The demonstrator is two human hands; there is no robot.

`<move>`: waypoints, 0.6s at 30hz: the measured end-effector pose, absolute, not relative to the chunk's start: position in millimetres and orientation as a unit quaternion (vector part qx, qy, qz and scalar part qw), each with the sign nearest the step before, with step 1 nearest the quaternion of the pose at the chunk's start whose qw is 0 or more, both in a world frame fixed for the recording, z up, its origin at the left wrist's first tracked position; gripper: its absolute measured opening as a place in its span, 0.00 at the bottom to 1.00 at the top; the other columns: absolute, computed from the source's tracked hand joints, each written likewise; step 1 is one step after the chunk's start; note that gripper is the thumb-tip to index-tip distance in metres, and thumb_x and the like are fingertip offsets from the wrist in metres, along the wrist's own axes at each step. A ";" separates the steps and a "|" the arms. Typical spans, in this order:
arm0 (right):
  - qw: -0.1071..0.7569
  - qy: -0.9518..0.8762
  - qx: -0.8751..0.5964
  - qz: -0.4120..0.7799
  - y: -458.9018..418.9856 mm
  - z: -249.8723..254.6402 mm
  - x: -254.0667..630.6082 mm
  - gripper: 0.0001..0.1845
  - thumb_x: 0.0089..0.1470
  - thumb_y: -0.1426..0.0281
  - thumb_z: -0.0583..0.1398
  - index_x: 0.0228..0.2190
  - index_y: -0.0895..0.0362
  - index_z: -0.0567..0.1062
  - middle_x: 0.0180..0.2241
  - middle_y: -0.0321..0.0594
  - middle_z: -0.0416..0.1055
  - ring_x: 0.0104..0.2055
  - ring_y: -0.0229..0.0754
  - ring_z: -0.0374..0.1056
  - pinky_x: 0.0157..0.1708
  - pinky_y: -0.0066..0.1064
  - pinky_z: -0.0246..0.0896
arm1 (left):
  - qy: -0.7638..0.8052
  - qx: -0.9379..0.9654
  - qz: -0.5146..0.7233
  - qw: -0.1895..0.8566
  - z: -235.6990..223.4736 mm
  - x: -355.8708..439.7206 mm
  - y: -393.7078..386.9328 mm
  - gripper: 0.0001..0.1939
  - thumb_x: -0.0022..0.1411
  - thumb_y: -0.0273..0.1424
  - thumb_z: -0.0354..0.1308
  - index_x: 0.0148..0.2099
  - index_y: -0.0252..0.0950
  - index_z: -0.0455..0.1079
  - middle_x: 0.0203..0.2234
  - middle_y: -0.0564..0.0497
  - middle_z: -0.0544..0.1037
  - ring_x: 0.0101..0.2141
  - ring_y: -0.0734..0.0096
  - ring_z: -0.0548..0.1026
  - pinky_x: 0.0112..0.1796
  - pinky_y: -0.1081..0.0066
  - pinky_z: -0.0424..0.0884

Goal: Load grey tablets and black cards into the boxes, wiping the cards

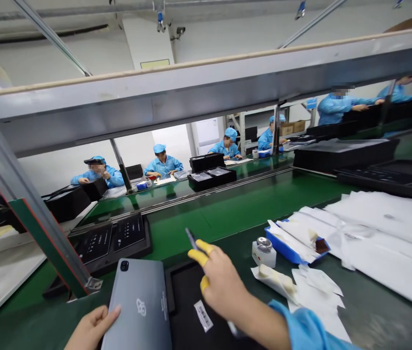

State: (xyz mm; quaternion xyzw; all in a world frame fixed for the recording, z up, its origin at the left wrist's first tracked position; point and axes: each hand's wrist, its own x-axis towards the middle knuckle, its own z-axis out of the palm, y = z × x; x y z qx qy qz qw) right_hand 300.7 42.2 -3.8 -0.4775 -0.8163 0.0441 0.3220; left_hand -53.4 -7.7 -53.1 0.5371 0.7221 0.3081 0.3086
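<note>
My left hand (pixel 91 328) grips the lower left edge of a grey tablet (pixel 138 306) that lies back side up, camera lens near its top corner. My right hand (pixel 216 279), in yellow finger cots and a blue sleeve, reaches forward and pinches a thin dark tool (pixel 191 238) that points up and away. Under that hand lies a black tray (pixel 187 311) with a small white label (pixel 203 316) on it. The tablet's right edge overlaps the tray.
A green conveyor belt (pixel 227 209) runs across with black trays (pixel 113 238) on it. A small white dispenser bottle (pixel 264 250), a blue tray (pixel 286 245), white wipes (pixel 315 287) and white sheets (pixel 381 233) lie to the right. Several people in blue sit beyond the belt. A grey shelf beam (pixel 191 92) spans overhead.
</note>
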 end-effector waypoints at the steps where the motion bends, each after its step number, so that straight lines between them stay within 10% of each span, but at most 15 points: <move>1: 0.321 -0.801 -0.503 0.036 43.8 7.9 315.1 0.38 0.46 0.82 0.54 0.60 0.58 0.69 0.63 0.53 0.61 0.64 0.53 0.58 0.62 0.46 0.54 | 0.712 0.555 0.313 0.295 -46.1 -46.3 -5.1 0.36 0.49 0.69 0.48 0.26 0.42 0.41 0.23 0.58 0.45 0.27 0.71 0.48 0.32 0.68 0.50; 7: 0.167 -0.730 -0.656 0.091 55.9 34.8 366.9 0.21 0.59 0.73 0.53 0.52 0.63 0.75 0.40 0.57 0.78 0.42 0.58 0.75 0.43 0.44 0.66 | 0.694 0.634 0.250 0.233 -5.0 4.6 14.4 0.27 0.60 0.54 0.40 0.49 0.38 0.61 0.25 0.54 0.70 0.30 0.60 0.69 0.36 0.63 0.62; 14: 0.401 -0.679 -0.559 0.258 77.1 -1.9 372.2 0.31 0.56 0.68 0.56 0.61 0.56 0.66 0.51 0.47 0.75 0.52 0.52 0.70 0.52 0.42 0.63 | 0.760 0.626 0.142 0.101 41.2 22.6 0.6 0.22 0.64 0.39 0.35 0.53 0.39 0.63 0.34 0.44 0.78 0.40 0.49 0.76 0.43 0.56 0.65; 18: 0.479 -0.572 -0.433 0.505 85.3 -39.4 344.6 0.44 0.48 0.53 0.62 0.62 0.60 0.63 0.37 0.42 0.78 0.35 0.48 0.74 0.39 0.40 0.68 | 0.794 0.606 0.055 0.008 41.6 41.6 -0.6 0.26 0.63 0.28 0.34 0.58 0.24 0.61 0.41 0.30 0.77 0.43 0.36 0.77 0.43 0.48 0.66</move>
